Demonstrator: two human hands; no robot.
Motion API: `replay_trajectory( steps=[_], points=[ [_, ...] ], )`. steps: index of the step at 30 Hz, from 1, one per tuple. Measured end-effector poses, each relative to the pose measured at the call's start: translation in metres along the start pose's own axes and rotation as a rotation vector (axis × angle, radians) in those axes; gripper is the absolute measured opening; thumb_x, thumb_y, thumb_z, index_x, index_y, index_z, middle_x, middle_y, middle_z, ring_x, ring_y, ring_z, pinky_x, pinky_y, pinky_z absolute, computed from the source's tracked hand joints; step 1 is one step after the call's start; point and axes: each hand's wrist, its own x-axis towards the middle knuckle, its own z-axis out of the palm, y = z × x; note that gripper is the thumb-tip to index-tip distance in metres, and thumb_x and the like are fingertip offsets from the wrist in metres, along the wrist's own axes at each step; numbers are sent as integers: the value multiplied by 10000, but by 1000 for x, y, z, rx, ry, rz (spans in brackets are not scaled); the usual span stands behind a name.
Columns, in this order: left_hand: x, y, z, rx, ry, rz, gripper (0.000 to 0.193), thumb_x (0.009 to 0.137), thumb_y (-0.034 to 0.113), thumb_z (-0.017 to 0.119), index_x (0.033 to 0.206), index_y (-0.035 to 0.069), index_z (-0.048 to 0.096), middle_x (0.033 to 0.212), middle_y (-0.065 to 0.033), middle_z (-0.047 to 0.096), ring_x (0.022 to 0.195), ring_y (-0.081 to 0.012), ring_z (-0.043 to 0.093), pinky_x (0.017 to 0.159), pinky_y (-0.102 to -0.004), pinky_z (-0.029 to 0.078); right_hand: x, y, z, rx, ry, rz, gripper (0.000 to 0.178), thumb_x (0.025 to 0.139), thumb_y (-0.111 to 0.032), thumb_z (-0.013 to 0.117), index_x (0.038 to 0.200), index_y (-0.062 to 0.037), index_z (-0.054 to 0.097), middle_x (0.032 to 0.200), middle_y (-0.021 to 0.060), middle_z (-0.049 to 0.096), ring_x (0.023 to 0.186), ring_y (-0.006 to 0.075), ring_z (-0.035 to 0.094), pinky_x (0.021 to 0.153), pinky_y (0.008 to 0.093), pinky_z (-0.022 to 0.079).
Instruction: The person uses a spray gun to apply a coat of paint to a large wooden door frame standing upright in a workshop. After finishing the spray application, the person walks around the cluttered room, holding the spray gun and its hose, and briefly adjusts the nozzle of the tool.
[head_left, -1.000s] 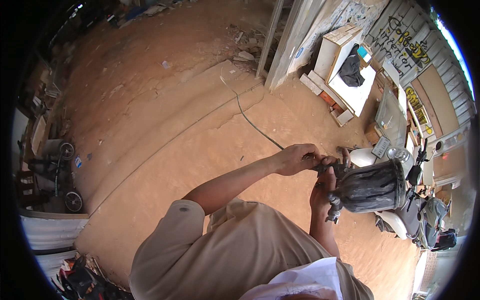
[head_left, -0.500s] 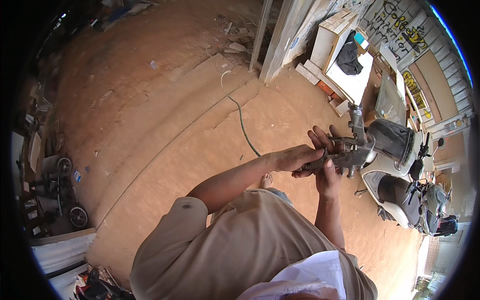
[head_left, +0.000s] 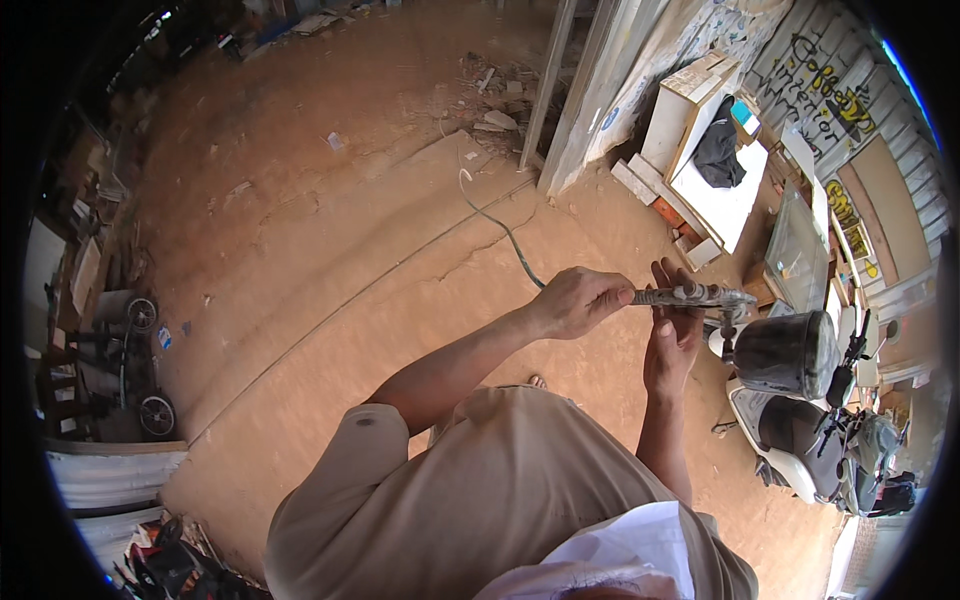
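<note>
A metal spray gun (head_left: 690, 297) with a dark, worn cup (head_left: 785, 355) is held out in front of me, tilted so that its cup lies to the right. My left hand (head_left: 583, 303) pinches the tail end of the gun with thumb and fingers. Around the gun's body is my right hand (head_left: 676, 340), its fingertips showing beyond the metal and the thumb on the near side. A thin green hose (head_left: 512, 240) passes out of sight behind my left hand; whether it joins the gun is hidden.
Bare reddish earth floor (head_left: 330, 260) spreads ahead and left. At right stands a parked scooter (head_left: 790, 425); beyond it, a white-topped cabinet (head_left: 720, 190) bears a black cloth (head_left: 718, 150). A wooden post (head_left: 575, 110) rises ahead. Wheeled frames (head_left: 120, 360) stand far left.
The spray gun has been turned over, its cup swinging down and nearer to me. My left hand has moved back to the gun's tail end, and the view has shifted slightly.
</note>
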Motion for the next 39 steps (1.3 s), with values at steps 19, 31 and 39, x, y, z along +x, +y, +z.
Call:
replay_trajectory(
  steps=[19, 31, 39],
  points=[
    [27, -6, 33, -287, -91, 34, 435, 917, 482, 595, 961, 49, 583, 690, -77, 571, 591, -250, 563, 571, -358, 456, 9, -24, 18, -52, 81, -160, 896, 813, -322, 790, 1481, -61, 253, 1329, 193, 533, 1176, 267, 551, 976, 413, 471],
    [23, 4, 11, -86, -225, -152, 529, 965, 543, 467, 1054, 35, 584, 883, -97, 597, 730, -240, 615, 673, -372, 505, 17, -10, 23, 5, 81, 109, 613, 1022, -277, 472, 1484, -32, 152, 1338, 265, 491, 1162, 319, 598, 911, 405, 533],
    [18, -5, 3, 86, 8, 132, 366, 938, 421, 584, 1033, 73, 650, 737, -83, 638, 690, -250, 650, 621, -385, 499, 11, -1, 15, -164, 113, -9, 1070, 781, -471, 791, 1524, -62, 136, 1490, 216, 356, 1409, 396, 318, 1140, 542, 256]
  ],
)
